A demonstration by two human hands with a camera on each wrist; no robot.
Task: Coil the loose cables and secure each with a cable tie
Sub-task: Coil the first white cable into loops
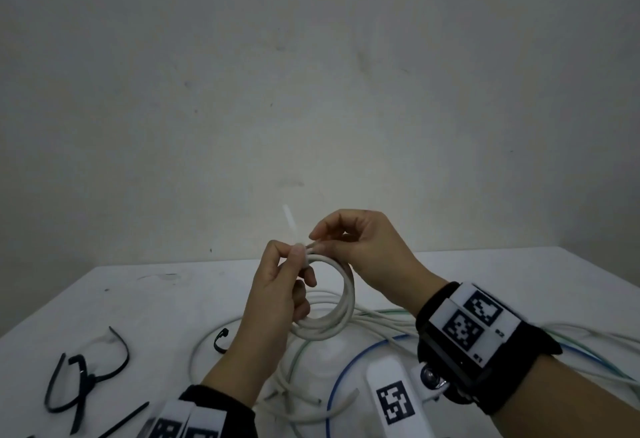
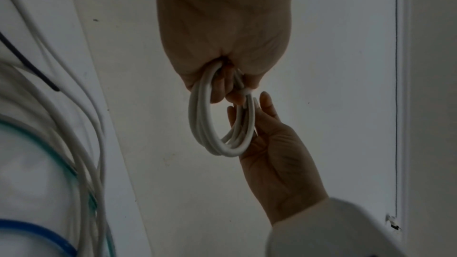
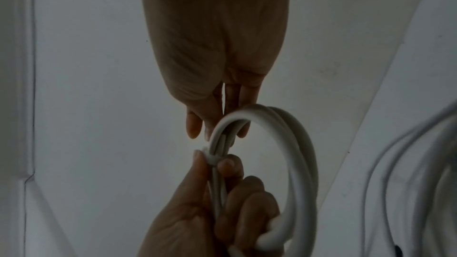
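A white cable wound into a small coil (image 1: 341,306) is held up above the table (image 1: 145,306) between both hands. A white cable tie (image 1: 304,254) wraps the coil's top, and its tail (image 1: 289,218) sticks up and to the left. My left hand (image 1: 300,260) grips the coil's left side, with thumb and forefinger pinching at the tie (image 3: 210,158). My right hand (image 1: 317,242) pinches the coil just right of the tie, with its thumb and fingers on either side of the strands (image 2: 243,122). Whether the tie is pulled tight cannot be told.
Loose white cables (image 1: 304,389), a blue cable (image 1: 341,370) and a green cable (image 1: 384,313) lie tangled on the table under the hands. Several black cable ties (image 1: 86,378) lie at the front left, and a curled one (image 1: 220,341) is nearer the centre. A wall stands behind the table.
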